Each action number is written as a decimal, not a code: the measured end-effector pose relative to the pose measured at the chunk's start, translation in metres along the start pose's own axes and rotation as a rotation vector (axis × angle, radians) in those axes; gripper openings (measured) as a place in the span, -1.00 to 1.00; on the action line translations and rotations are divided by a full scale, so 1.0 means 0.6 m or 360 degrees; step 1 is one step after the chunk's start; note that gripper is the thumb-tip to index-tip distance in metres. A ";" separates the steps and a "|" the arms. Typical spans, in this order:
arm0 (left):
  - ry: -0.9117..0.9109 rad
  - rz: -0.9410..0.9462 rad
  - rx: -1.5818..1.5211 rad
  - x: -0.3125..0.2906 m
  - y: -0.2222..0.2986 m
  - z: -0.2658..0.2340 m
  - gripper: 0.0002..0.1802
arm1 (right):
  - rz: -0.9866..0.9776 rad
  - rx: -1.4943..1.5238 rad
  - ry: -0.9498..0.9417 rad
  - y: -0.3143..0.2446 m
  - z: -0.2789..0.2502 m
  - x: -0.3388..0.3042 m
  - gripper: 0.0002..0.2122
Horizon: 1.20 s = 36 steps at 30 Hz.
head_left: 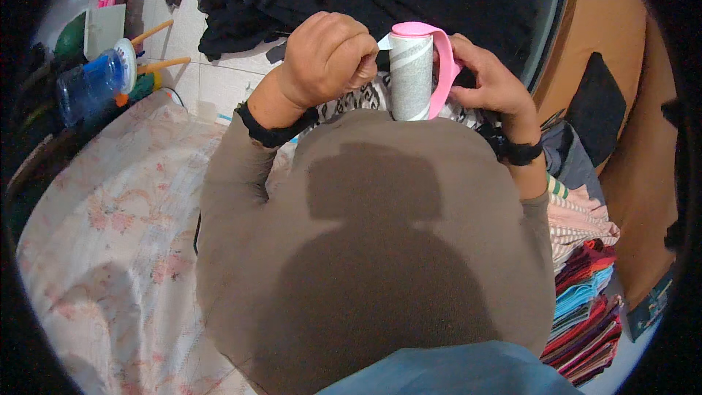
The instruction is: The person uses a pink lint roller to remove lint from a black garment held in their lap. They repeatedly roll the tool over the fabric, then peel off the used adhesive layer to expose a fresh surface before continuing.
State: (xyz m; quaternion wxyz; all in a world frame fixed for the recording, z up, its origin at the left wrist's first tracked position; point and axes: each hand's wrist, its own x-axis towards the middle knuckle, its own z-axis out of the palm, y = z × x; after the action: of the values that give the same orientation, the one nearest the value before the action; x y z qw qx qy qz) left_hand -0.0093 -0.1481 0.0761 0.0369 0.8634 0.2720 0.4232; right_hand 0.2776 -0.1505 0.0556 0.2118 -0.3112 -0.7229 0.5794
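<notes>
A lint roller [411, 77] stands roughly upright in front of my chest. Its pink handle curves down the right side, and grey fuzz coats the sticky sheet, with white stripes showing through. My right hand [491, 77] is closed round the pink handle, fingers behind it and thumb toward me. To the left of the roller, my left hand [330, 58] is curled with its fingers pinched. A pale tip of the sheet [385, 42] reaches from the roller's top toward those fingers, and they appear to grip it. The fingertips themselves are partly hidden.
Dark clothes [292, 0] lie heaped on the tiled floor ahead. Folded textiles [585, 314] are stacked at the right beside brown furniture [636, 153]. A clear blue plastic container [91, 88] stands at the left, near a flowered cloth [124, 219].
</notes>
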 end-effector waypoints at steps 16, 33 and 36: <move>0.0258 -0.0256 -0.0110 0.056 -0.011 0.006 -0.76 | 0.0256 0.0390 0.0602 -0.007 0.013 -0.004 -0.66; 0.0012 -0.1337 -0.1042 0.044 -0.045 0.014 -0.67 | 0.0666 0.1600 0.0274 -0.051 0.005 0.030 -0.60; -0.0031 -0.1375 -0.0909 0.042 -0.045 0.014 -0.65 | 0.0696 0.1561 0.0253 -0.051 0.005 0.034 -0.60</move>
State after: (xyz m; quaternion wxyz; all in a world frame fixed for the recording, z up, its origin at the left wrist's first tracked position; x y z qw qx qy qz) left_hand -0.0025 -0.1111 0.0811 0.4451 0.6316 0.4770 0.4188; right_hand 0.2549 -0.1428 0.0835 0.2606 -0.3619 -0.2679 0.8540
